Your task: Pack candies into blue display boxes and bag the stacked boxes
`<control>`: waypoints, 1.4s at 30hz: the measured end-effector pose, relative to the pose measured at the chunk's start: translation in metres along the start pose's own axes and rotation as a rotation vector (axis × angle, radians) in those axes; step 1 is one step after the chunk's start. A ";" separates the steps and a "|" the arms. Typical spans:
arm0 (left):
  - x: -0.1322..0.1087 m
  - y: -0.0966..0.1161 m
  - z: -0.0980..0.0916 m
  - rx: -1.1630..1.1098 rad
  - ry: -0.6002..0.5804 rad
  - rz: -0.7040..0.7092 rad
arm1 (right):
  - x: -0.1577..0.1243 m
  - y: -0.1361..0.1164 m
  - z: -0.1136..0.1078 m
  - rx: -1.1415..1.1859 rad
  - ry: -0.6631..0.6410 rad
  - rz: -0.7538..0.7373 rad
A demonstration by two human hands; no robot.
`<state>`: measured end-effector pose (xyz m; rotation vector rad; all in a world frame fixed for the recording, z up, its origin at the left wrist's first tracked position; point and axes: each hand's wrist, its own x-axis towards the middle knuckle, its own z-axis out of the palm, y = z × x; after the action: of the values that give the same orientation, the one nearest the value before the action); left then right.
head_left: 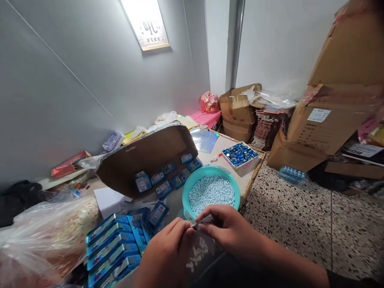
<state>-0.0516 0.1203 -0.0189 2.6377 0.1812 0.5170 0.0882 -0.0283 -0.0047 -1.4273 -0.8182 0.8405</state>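
My left hand and my right hand meet at the near edge of a turquoise basin. Both are closed, thumbs and fingertips pinching one small, partly hidden item between them; its kind is too small to tell. Small pale blue-white pellets fill much of the basin. To the left of my left hand stand blue tins in a stacked row. Several flat blue packs with printed labels lie in and before a tilted cardboard box.
A white tray of blue caps sits near the table's right edge. On the left a see-through plastic bag bulges beside the tins. Cardboard cartons are piled on the speckled floor, with a blue plastic pack by them.
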 end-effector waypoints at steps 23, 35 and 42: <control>-0.030 0.020 0.012 0.277 0.350 0.104 | 0.012 0.012 0.013 0.036 0.071 -0.049; -0.026 0.033 -0.001 0.037 0.433 -0.190 | 0.021 -0.022 0.008 -0.010 -0.144 -0.068; -0.017 0.043 -0.025 -0.056 0.247 -0.279 | 0.019 -0.018 0.012 0.038 -0.118 0.008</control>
<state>-0.0753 0.0883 0.0154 2.4338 0.5916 0.7357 0.0872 -0.0054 0.0126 -1.3586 -0.8816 0.9488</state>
